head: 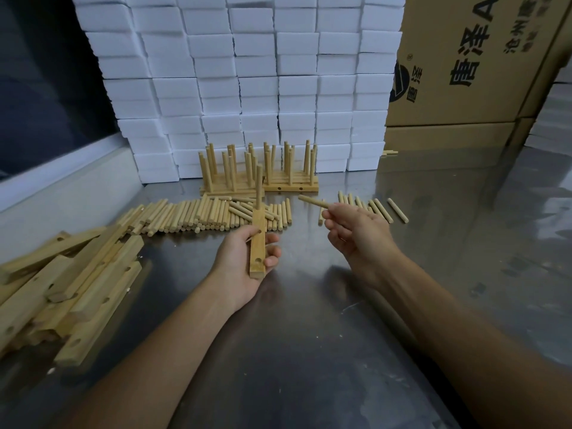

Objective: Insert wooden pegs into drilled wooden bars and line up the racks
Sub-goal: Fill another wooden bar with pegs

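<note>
Left hand [247, 258] grips pale drilled wooden bar [257, 243], one peg seated; right hand [349, 230] pinches round wooden peg [312, 202]. Behind bar, finished pegged racks [260, 174]; many bars remain.

A brushed steel table [309, 335], scuffed and dimly reflective. Behind it, a wall of stacked white foam blocks [247, 72]. At right, stacked cardboard boxes [464, 72] printed with black characters. At left, a pale sill [62, 178] below a dark window [46, 88].
</note>
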A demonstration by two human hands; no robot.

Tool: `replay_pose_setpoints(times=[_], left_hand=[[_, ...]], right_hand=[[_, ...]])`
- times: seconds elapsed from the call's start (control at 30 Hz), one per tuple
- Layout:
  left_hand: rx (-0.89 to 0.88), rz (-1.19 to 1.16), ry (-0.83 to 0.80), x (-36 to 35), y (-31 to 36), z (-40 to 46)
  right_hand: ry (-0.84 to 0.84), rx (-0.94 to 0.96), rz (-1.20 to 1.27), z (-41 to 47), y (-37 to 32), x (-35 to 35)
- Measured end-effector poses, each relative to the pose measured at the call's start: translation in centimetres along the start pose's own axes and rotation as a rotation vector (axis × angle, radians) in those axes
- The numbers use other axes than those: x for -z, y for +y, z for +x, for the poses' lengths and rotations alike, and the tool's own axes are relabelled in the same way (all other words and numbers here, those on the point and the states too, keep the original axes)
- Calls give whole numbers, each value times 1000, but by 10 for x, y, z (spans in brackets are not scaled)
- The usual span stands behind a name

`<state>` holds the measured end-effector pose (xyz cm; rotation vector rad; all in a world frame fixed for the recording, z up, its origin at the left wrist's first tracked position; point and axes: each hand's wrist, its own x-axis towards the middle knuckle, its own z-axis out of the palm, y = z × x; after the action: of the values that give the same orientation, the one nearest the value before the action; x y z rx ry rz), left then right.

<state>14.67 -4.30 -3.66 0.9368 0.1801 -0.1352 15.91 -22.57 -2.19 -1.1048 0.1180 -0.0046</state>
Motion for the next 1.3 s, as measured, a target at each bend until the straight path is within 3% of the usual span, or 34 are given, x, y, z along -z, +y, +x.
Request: replay_pose_setpoints(times=[0.27,0.53,0.87,1.13,1.3], left_hand=[[-15,83,19,-13,-1,9],[-3,-17,-12,-17,-10,13],[-42,5,-59,-18,-14,9],[-57,32,-53,-18,-15,8],[-51,46,-20,-18,-16,9]], right_hand=[[-4,17,87,0,-4,-3],[-122,216,-178,-7,2,-14],[-181,317,-264,-11,13,-19],[-184,795,-734,-5,14,-20],[-179,915,-864,1,16,-33]])
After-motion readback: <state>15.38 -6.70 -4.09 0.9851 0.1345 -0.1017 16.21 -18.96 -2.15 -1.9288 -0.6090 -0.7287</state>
